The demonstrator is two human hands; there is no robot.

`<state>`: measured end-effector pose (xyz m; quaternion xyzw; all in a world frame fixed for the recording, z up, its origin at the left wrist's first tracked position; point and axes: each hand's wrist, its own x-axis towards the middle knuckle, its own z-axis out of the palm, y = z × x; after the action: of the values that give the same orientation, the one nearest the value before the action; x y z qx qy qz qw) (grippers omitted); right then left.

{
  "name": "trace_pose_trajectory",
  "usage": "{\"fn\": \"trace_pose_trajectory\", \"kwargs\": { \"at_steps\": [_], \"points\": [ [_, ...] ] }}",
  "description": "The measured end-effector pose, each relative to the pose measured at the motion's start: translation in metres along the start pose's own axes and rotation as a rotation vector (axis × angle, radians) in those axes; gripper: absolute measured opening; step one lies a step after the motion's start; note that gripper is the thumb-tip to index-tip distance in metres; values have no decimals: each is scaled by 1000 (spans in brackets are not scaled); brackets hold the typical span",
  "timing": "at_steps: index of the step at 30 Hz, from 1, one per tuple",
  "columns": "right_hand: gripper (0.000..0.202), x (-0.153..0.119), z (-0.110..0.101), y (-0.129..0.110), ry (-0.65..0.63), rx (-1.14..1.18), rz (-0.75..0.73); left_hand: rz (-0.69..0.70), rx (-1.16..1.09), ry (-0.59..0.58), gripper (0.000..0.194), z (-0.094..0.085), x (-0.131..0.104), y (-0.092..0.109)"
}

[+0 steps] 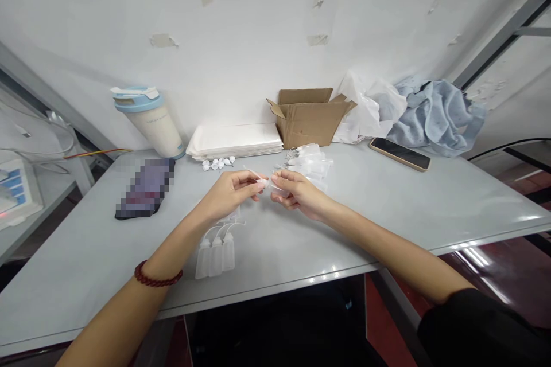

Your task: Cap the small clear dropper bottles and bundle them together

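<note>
Near the middle of the table, my left hand (239, 189) pinches a small white cap at the neck of a translucent bottle (280, 188). The bottle lies sideways in my right hand (297, 190), its fingers closed round the body. Several capped bottles (216, 258) with thin white tubes lie in a row nearer the front edge, below my left hand. Behind my right hand is a pile of similar translucent bottles (310, 163). A cluster of small white caps (217, 164) sits behind my left hand.
On the grey table (275, 252), a stack of white sheets (236, 140), an open cardboard box (307, 123), a plastic bag (370, 106), and blue cloth (439, 117) line the back. A tumbler (155, 126) and blurred phone (146, 188) stand left; another phone (400, 154) lies right.
</note>
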<state>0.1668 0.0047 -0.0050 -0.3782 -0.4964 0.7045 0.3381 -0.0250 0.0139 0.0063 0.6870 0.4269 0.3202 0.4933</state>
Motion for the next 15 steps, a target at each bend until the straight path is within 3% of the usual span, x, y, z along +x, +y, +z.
{"fn": "trace_pose_trajectory", "kwargs": {
  "at_steps": [7, 12, 15],
  "points": [
    [34, 1, 2, 2, 25, -79, -35, -31, -52, 8, 29, 4, 1, -1],
    [33, 2, 3, 7, 196, -379, -217, -60, -116, 105, 34, 5, 1, 1],
    [30, 1, 3, 8, 232, -539, -307, -54, -114, 134, 34, 4, 2, 1]
  ]
}}
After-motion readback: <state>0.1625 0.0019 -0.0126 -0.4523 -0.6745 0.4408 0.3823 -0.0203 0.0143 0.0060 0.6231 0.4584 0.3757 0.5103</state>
